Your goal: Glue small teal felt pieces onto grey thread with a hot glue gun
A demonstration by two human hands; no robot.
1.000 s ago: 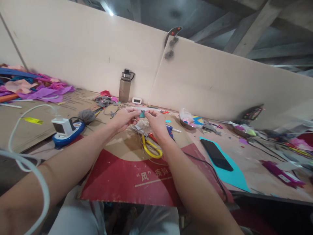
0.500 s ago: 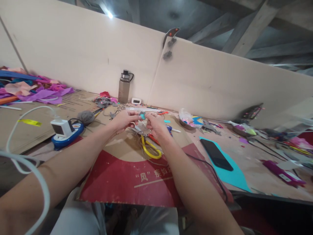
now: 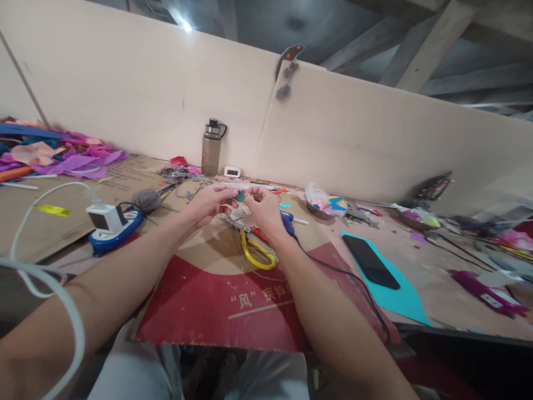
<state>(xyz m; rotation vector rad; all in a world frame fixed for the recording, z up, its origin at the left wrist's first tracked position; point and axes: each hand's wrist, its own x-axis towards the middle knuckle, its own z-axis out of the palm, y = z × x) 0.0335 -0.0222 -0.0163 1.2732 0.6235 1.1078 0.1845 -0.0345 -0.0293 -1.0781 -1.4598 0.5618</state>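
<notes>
Between my two hands, over the middle of the table, is a small teal piece (image 3: 240, 195), too small to make out in detail. My left hand (image 3: 211, 205) pinches it from the left with thumb and forefinger, the other fingers curled. From the right, the fingertips of my right hand (image 3: 263, 206) close on its other side. Just below my hands lie yellow-handled scissors (image 3: 257, 256) on a red and brown cardboard sheet (image 3: 208, 308). A blue glue gun (image 3: 288, 223) with a dark cord lies partly behind my right wrist.
A blue power strip (image 3: 114, 230) with a white charger stands left, its white cable looping over my left forearm. Behind are a water bottle (image 3: 211, 150) and a small clock (image 3: 232, 171). A phone (image 3: 370, 261) lies on turquoise sheet at right. Colourful scraps (image 3: 75, 158) pile up far left.
My right hand's fingers have shifted slightly on the teal piece, which now looks darker and turned. My left hand has barely moved.
</notes>
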